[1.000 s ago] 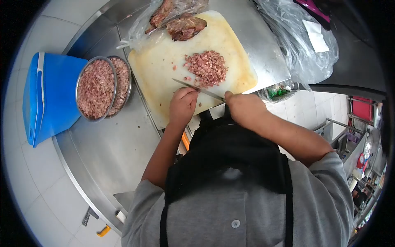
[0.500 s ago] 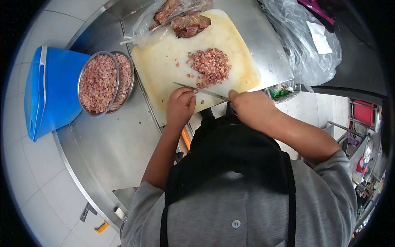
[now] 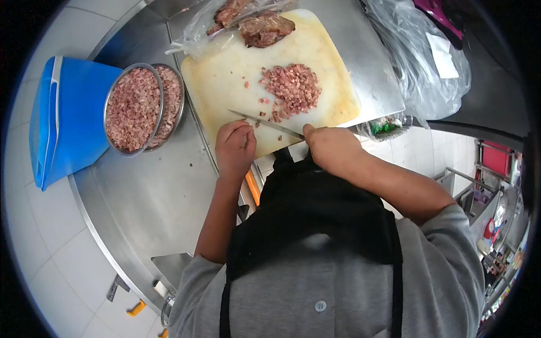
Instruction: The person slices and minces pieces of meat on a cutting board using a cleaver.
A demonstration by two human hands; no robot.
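My right hand (image 3: 329, 145) is closed round the handle of a knife (image 3: 265, 122), whose blade points left over the near part of the cutting board (image 3: 214, 84). Beside the blade, my left hand (image 3: 235, 147) has its fingers curled together at the board's near left edge; what they hold, if anything, is too small to make out. A heap of chopped meat (image 3: 293, 89) lies beyond the knife, with small loose bits around it. Larger meat pieces (image 3: 266, 29) rest at the board's far edge, partly on a clear plastic bag (image 3: 205, 42).
Two bowls of chopped meat (image 3: 133, 110) stand left of the board, against a blue container (image 3: 79, 118). Clear plastic bags (image 3: 417, 62) lie at the far right of the steel table (image 3: 149, 197). A rack with items (image 3: 493, 208) stands at the right.
My left hand has shifted left and slightly nearer to me. The knife has moved a little left with my right hand. Small meat bits now show beside the blade.
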